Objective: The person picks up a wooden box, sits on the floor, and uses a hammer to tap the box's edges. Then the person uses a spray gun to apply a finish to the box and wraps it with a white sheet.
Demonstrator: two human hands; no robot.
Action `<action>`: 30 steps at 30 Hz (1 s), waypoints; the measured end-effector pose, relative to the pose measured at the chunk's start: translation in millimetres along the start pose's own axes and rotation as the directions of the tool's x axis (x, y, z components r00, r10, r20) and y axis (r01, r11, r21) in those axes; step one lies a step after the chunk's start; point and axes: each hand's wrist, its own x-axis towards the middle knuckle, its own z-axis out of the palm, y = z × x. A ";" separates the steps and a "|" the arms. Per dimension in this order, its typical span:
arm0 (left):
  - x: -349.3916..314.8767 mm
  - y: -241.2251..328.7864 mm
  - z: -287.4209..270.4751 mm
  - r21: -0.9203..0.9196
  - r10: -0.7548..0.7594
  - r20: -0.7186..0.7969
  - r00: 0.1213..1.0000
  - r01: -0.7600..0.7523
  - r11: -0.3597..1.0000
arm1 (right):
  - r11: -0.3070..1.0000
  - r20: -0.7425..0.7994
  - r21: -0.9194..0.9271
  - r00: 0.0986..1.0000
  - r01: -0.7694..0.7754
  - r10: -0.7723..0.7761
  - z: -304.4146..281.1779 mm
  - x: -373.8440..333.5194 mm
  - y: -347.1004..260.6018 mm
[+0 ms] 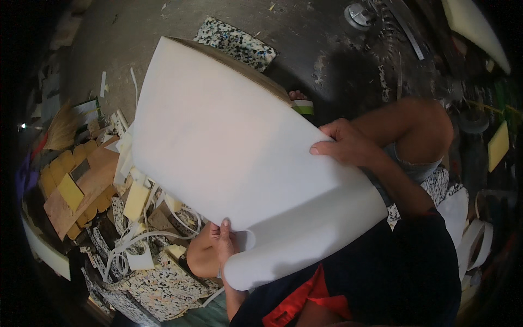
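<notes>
While the person sits on the dark concrete floor (163,32), both hands hold a large white foam sheet (218,147) that fills the middle of the view. Its lower end curls into a loose roll near the person's lap, and its far edge shows a brown backing. The right hand (348,144) lies on the sheet's right edge, fingers (321,148) closed over the top face and thumb hidden behind. The left hand (224,240) grips the lower edge just beside the roll, fingers pressed flat on the foam, the rest tucked under it. A roll of green tape (303,107) peeks out past the sheet's upper right edge. To the left lies a heap of yellow foam offcuts (71,191), white strips (136,240) and speckled foam blocks (158,283). Another speckled block (237,43) lies beyond the sheet.
</notes>
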 end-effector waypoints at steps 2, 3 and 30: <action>0.7 -1.0 -0.1 0.004 -0.002 -0.002 1.000 0.002 1.000 | 1.000 0.002 -0.013 1.000 -0.023 0.023 -1.1 2.7 3.8; 0.9 -1.5 -0.7 0.005 -0.005 -0.005 1.000 0.005 1.000 | 1.000 -0.002 0.000 1.000 -0.006 0.006 -1.5 3.4 5.8; 33.4 -35.2 -17.3 0.139 -0.118 -0.039 0.992 0.123 0.983 | 0.955 -0.058 -0.297 0.998 0.017 -0.035 -9.4 34.2 25.9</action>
